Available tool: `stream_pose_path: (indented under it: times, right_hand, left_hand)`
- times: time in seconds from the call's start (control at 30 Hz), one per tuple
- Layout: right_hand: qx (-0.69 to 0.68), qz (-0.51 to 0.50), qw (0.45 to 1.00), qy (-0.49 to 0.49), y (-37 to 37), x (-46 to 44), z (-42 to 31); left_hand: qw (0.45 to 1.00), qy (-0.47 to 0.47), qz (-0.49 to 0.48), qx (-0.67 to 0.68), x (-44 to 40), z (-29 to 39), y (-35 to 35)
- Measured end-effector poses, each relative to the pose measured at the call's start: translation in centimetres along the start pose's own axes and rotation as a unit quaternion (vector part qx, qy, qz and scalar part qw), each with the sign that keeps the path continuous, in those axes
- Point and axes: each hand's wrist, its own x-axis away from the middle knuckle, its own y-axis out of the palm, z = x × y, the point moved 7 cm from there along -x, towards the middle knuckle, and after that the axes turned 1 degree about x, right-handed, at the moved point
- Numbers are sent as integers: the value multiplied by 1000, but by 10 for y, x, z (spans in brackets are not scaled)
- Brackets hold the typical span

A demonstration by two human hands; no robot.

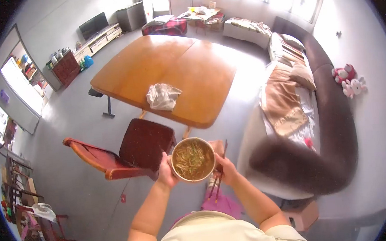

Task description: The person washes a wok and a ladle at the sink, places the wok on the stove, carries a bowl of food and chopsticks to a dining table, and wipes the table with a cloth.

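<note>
A round bowl of noodle soup [193, 160] with green bits on top is held level in front of my body, over the floor. My left hand [166, 170] grips the bowl's left side, thumb up at the rim. On the opposite side, my right hand [225, 168] steadies the bowl and also has a pair of chopsticks [217, 188] in its grip, pointing down and slightly left. The fingers under the bowl are hidden. Ahead stands a wooden table [171, 64], with a crumpled whitish cloth or bag [163, 96] near its front edge.
A wooden chair [145, 141] with a dark red seat stands close ahead on the left. To the right runs a long brown sofa [332, 124] with blankets and pillows. A TV [93, 26] and low cabinet line the far wall. Clutter [34, 216] fills the left edge.
</note>
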Motion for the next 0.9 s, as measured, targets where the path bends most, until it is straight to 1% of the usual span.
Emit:
stream_pose_path:
  times: [0.13,0.23,0.37,0.53,0.63,0.77,0.9]
  right_hand:
    - [32,4,999,19,-23,-57,-37]
    - [36,1,999,37,-38,-98,-58]
    - [54,-4,997,47,-47,-134,-80]
    - [80,20,995,61,-55,-170,-99]
    - [66,11,995,73,-63,-196,-99]
    - [73,34,994,79,-67,-215,-104]
    - [65,38,993,86,-65,-227,-110]
  left_hand:
    - [998,9,65,14,-58,-4,0]
    - [995,19,89,32,-103,-3,-8]
    - [994,41,95,35,-143,-1,-11]
    - [990,37,128,45,-183,2,-20]
    - [986,45,149,58,-203,3,-31]
    - [986,48,145,62,-218,8,-28]
    - [979,58,186,60,-232,12,-39]
